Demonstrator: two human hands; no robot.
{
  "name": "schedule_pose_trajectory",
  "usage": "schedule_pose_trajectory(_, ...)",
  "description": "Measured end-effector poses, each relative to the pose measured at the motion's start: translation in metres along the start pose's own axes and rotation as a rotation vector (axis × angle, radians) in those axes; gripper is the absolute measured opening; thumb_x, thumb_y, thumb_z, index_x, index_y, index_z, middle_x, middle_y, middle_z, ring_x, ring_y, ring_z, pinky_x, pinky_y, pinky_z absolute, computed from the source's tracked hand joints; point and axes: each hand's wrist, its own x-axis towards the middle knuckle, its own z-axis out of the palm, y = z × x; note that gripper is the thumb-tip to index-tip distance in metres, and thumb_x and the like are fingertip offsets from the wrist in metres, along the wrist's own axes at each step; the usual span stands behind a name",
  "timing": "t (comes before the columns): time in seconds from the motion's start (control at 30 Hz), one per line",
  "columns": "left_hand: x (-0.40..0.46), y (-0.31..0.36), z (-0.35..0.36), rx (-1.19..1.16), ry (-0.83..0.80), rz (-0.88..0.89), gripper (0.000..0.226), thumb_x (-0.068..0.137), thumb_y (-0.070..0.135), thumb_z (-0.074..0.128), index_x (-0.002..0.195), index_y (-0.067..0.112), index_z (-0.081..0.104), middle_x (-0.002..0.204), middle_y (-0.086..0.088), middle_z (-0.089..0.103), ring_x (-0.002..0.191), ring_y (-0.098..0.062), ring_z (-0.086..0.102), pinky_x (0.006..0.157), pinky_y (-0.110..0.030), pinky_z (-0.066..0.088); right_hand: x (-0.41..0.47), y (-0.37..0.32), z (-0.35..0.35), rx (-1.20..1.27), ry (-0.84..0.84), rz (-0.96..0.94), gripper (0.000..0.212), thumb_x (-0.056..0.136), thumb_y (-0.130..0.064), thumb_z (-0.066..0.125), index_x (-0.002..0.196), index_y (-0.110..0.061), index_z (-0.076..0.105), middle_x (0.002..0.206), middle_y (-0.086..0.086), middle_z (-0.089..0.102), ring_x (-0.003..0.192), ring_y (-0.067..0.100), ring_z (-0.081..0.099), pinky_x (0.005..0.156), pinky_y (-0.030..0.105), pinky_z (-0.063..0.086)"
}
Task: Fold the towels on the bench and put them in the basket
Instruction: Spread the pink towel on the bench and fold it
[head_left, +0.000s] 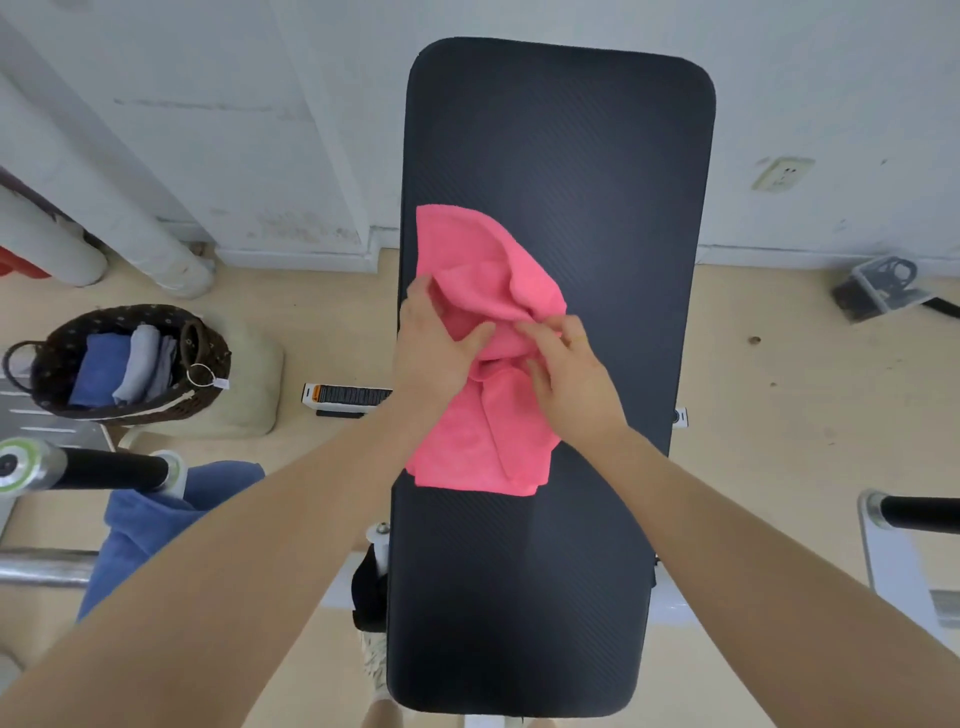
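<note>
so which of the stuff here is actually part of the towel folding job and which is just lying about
Part of the job:
- pink towel, rumpled on the bench
- black bench
- basket on the floor, folded towels already inside
- left hand and right hand, both on the pink towel

Just lying about:
- wall socket
- white pipes
- blue cloth hanging by a padded bar
- cushion beside the basket

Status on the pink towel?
Both hands, left and right, pinching the pink towel. Towel crumpled on bench, unfolded. Basket holds two folded. Nothing blocking.
</note>
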Motion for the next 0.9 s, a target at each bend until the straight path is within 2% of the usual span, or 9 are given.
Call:
schedule_pose_trajectory(0.1, 0.009, 0.008, -0.002, 0.101, -0.062, 0.025, 0.067, 0.072, 0.024, 0.077, 0.127, 0.007, 0.042, 0.121, -0.013, 0.046, 0.105, -0.027, 0.053, 0.090, -0.040, 0.046, 0.017, -0.005, -0.006, -0.017, 0.033, 0.016, 0.056, 0.093, -0.007, 0.041, 0.145, -0.024, 0.032, 0.146, 0.003, 0.029, 0.099, 0.023, 0.055, 0.063, 0.031, 0.044)
schedule_pose_trajectory(0.23, 0.022, 0.014, -0.003, 0.111, 0.000, -0.038, 0.042, 0.080, 0.037, 0.068, 0.108, 0.008, 0.056, 0.107, -0.012, 0.057, 0.096, -0.027, 0.057, 0.087, -0.042, 0.047, 0.031, -0.005, -0.014, -0.016, 0.102, 0.037, 0.054, 0.090, -0.002, 0.039, 0.139, -0.025, 0.042, 0.144, -0.003, 0.032, 0.089, 0.027, 0.059, 0.065, 0.038, 0.050)
schedule_pose_trajectory(0.3, 0.030, 0.022, -0.003, 0.049, 0.008, -0.096, 0.034, 0.078, 0.044, 0.063, 0.089, 0.012, 0.059, 0.091, -0.007, 0.061, 0.088, -0.025, 0.058, 0.080, -0.038, 0.049, 0.040, -0.008, -0.021, 0.032, 0.128, 0.019, 0.053, 0.088, 0.001, 0.038, 0.135, -0.023, 0.046, 0.142, -0.004, 0.033, 0.080, 0.028, 0.059, 0.062, 0.039, 0.050)
schedule_pose_trajectory(0.37, 0.037, 0.033, -0.002, -0.091, 0.033, -0.165, 0.033, 0.082, 0.039, 0.063, 0.068, 0.015, 0.046, 0.069, 0.000, 0.049, 0.070, -0.020, 0.048, 0.065, -0.030, 0.041, 0.051, -0.011, -0.028, 0.029, 0.130, -0.011, 0.053, 0.087, 0.002, 0.038, 0.132, -0.024, 0.048, 0.142, -0.005, 0.032, 0.071, 0.029, 0.056, 0.057, 0.036, 0.047)
schedule_pose_trajectory(0.43, 0.044, 0.041, -0.002, -0.228, 0.048, -0.202, 0.040, 0.089, 0.027, 0.058, 0.061, 0.016, 0.032, 0.059, 0.000, 0.032, 0.060, -0.016, 0.033, 0.056, -0.029, 0.029, 0.063, -0.012, -0.033, -0.057, 0.116, -0.001, 0.055, 0.087, 0.002, 0.036, 0.133, -0.026, 0.046, 0.145, -0.006, 0.028, 0.065, 0.027, 0.052, 0.055, 0.033, 0.041)
schedule_pose_trajectory(0.5, 0.050, 0.043, -0.006, -0.306, 0.073, -0.184, 0.035, 0.089, 0.025, 0.056, 0.062, 0.013, 0.037, 0.061, -0.005, 0.031, 0.060, -0.015, 0.031, 0.056, -0.028, 0.027, 0.074, -0.013, -0.038, -0.134, 0.089, 0.053, 0.055, 0.090, -0.002, 0.036, 0.138, -0.029, 0.039, 0.148, -0.006, 0.023, 0.069, 0.026, 0.051, 0.060, 0.034, 0.042)
schedule_pose_trajectory(0.6, 0.056, 0.042, -0.017, -0.368, 0.097, -0.167, 0.023, 0.077, 0.038, 0.058, 0.078, 0.014, 0.055, 0.075, -0.005, 0.047, 0.071, -0.015, 0.042, 0.067, -0.032, 0.037, 0.088, -0.015, -0.043, -0.183, 0.046, 0.148, 0.045, 0.097, -0.015, 0.036, 0.141, -0.027, 0.034, 0.152, -0.003, 0.016, 0.081, 0.026, 0.050, 0.072, 0.036, 0.043)
schedule_pose_trajectory(0.77, 0.065, 0.031, -0.028, -0.318, 0.097, -0.157, 0.021, 0.090, 0.028, 0.058, 0.101, 0.012, 0.066, 0.099, -0.003, 0.066, 0.091, -0.014, 0.060, 0.088, -0.032, 0.050, 0.106, -0.015, -0.044, -0.109, 0.102, 0.212, 0.021, 0.097, -0.021, 0.040, 0.112, -0.010, 0.051, 0.140, 0.001, 0.030, 0.078, 0.029, 0.053, 0.065, 0.033, 0.038)
schedule_pose_trajectory(0.9, 0.076, 0.032, -0.029, -0.163, 0.173, -0.084, 0.016, 0.092, 0.026, 0.054, 0.094, 0.012, 0.062, 0.078, 0.004, 0.059, 0.078, -0.013, 0.054, 0.072, -0.024, 0.043, 0.114, -0.016, -0.045, 0.060, 0.232, 0.237, 0.014, 0.093, -0.011, 0.044, 0.104, -0.009, 0.052, 0.126, 0.004, 0.038, 0.079, 0.023, 0.051, 0.067, 0.033, 0.042)
